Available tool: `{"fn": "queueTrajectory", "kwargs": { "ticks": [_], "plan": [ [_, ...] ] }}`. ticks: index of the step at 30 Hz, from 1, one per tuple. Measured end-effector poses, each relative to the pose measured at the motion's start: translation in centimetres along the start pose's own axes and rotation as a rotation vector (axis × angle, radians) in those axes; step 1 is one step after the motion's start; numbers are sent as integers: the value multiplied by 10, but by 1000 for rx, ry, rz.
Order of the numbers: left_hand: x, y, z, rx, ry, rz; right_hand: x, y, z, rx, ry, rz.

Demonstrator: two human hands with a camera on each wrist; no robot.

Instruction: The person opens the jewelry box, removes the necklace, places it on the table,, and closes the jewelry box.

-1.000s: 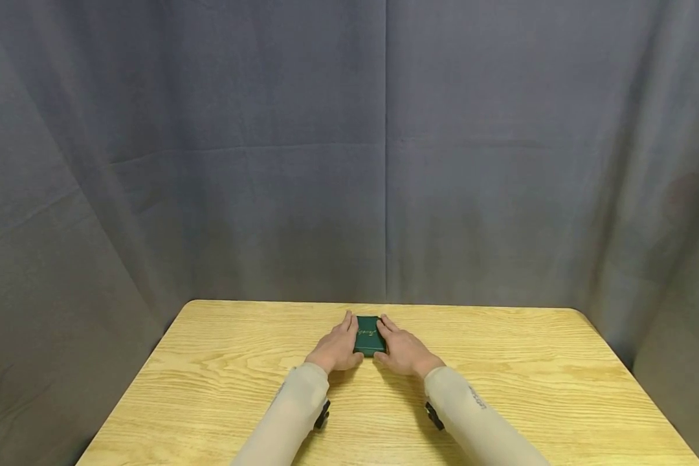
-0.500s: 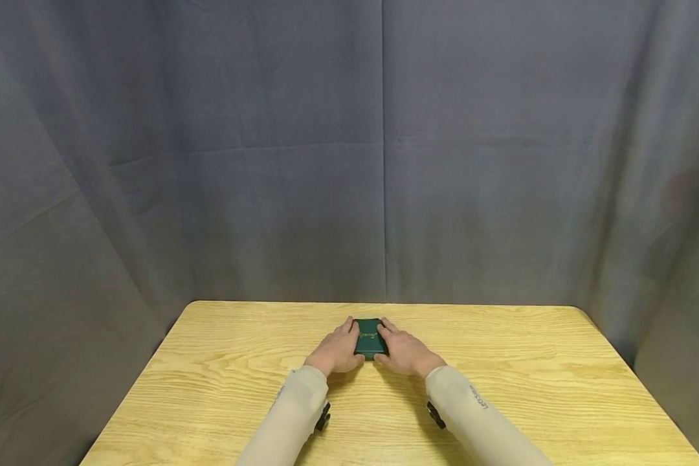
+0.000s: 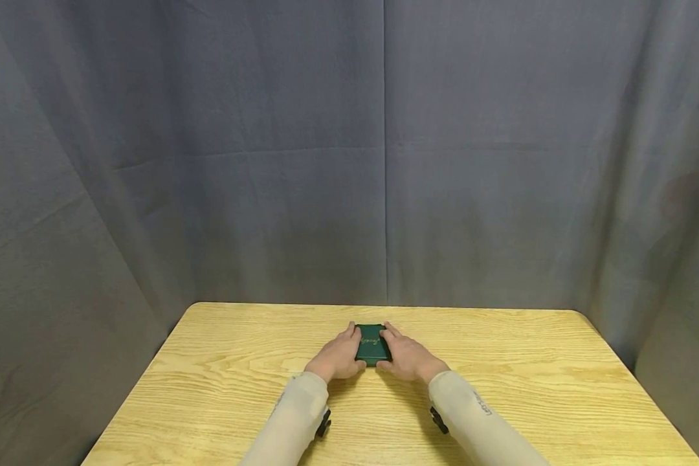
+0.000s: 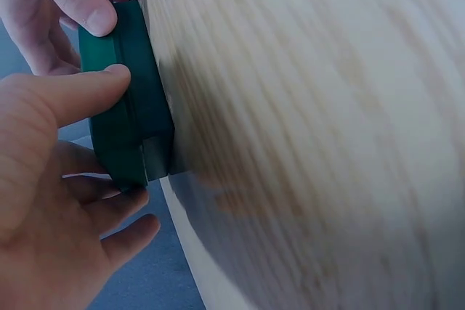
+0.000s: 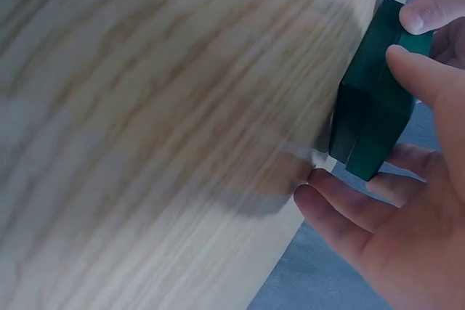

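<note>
A small dark green box [image 3: 372,344] with gold script lettering on its lid lies closed on the wooden table, toward its far edge. My left hand [image 3: 339,356] grips its left side, and my right hand [image 3: 406,357] grips its right side. In the left wrist view, the thumb of the left hand [image 4: 40,194] presses the near face of the box [image 4: 127,99], with fingers around the end. From the right wrist view, the right hand [image 5: 418,215] holds the box [image 5: 374,103] likewise, thumb on the near face. Both thumbs sit close together.
The light wood-grain table [image 3: 501,388] has rounded far corners. A grey curtain [image 3: 291,194] hangs right behind it and along both sides. Light sleeves [image 3: 294,414] cover both forearms, with small black devices [image 3: 439,419] under the wrists.
Both hands and the green box have shifted slightly toward me, away from the table's far edge. The grip on the box looks the same.
</note>
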State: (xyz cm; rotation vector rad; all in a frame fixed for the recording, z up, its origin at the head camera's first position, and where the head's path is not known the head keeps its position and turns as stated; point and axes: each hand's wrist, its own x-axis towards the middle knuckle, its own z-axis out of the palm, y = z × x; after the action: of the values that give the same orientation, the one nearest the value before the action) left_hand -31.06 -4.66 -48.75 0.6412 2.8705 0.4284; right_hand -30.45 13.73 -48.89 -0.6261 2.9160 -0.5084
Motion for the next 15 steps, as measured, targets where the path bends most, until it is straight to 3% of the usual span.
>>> {"fn": "queueTrajectory", "kwargs": {
  "ticks": [15],
  "plan": [
    [-7, 7, 4, 71, 33, 2, -4, -1, 0, -40, 7, -21]
  ]
}}
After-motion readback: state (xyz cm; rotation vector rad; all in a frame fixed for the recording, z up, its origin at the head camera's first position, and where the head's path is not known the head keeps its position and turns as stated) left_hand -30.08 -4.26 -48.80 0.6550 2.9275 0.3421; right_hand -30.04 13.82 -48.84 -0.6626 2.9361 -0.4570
